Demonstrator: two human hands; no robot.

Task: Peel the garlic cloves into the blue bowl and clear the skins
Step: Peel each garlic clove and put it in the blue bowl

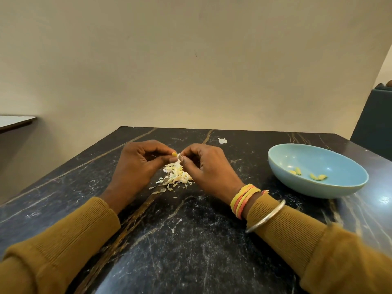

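Note:
Over the middle of the black marble table (191, 230), my left hand (137, 164) pinches a small yellow garlic clove (174, 154) between thumb and fingertips. My right hand (203, 166) meets it from the right and pinches a thin pale flap of skin at the clove's end. Directly below both hands lies a heap of papery garlic skins (177, 177). The blue bowl (275, 160) stands to the right of my right hand, with several peeled cloves (307, 175) lying inside it.
One stray bit of skin (222, 140) lies near the table's far edge. A beige wall rises behind the table. A dark chair back (373, 124) stands at the right, and a white tabletop corner (14, 122) shows at the left.

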